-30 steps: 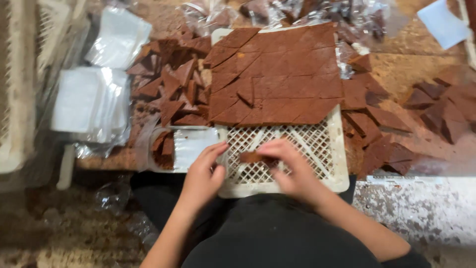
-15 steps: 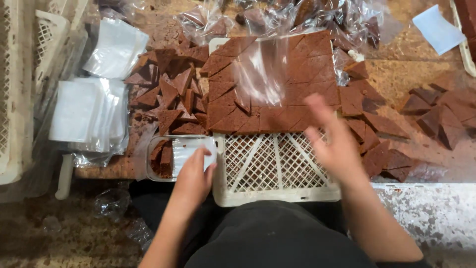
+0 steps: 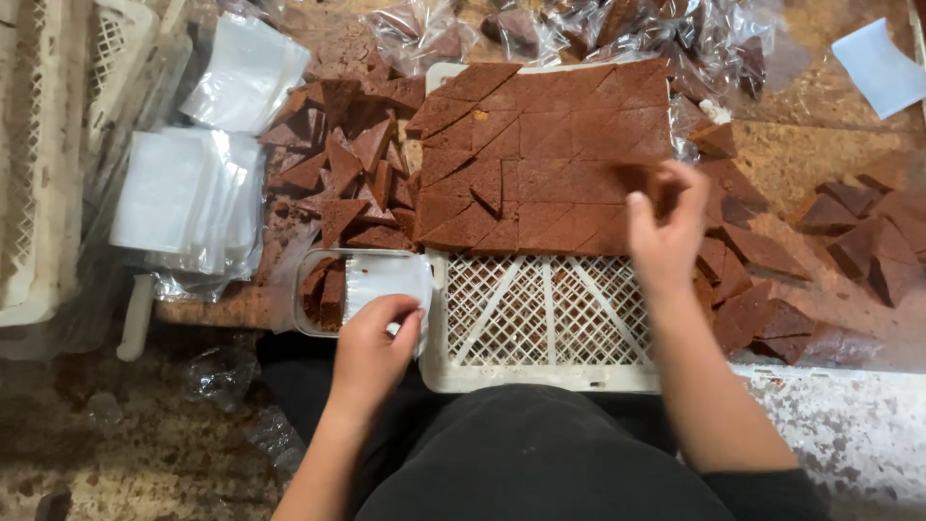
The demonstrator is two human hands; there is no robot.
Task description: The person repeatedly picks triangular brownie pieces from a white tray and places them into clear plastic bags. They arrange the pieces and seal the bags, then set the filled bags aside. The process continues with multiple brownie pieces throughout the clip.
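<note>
At the far left, white lattice crates (image 3: 34,193) stand beside a stack of clear plastic bags (image 3: 183,198). Next to these lies a heap of loose brown triangular pieces (image 3: 347,164). Below the heap, the left hand (image 3: 371,352) pinches the edge of a small white bag (image 3: 391,280) between thumb and fingers; the bag lies over a small clear tub (image 3: 313,294) that holds a few brown pieces. In the middle, a white lattice tray (image 3: 540,318) carries a brown slab scored into triangles (image 3: 550,154) on its far half, its near half bare. Over the slab's right edge, the right hand (image 3: 666,232) closes its fingertips on one brown piece (image 3: 641,178), lifted just off the slab. Further right, more brown triangles (image 3: 839,232) lie scattered, and crumpled clear wrap (image 3: 694,39) sits beyond the tray.
</note>
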